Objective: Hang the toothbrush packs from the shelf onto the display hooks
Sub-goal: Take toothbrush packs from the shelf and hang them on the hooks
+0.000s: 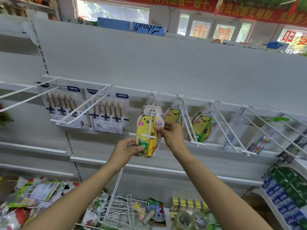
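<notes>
Two hands hold one yellow bear toothbrush pack [147, 135] at the front of a white display hook [152, 113]; the left hand [128, 146] pinches its lower edge, the right hand [167, 130] grips its right side; best to steady it, then slide it back toward the pack [173, 113] hanging alongside.

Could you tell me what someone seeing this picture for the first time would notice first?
Most striking is the yellow bear toothbrush pack at centre, held against a white display hook by the left hand at its lower edge and the right hand at its side. More bear packs hang to its right, six-brush packs to its left, and a jumble of goods lies below.
</notes>
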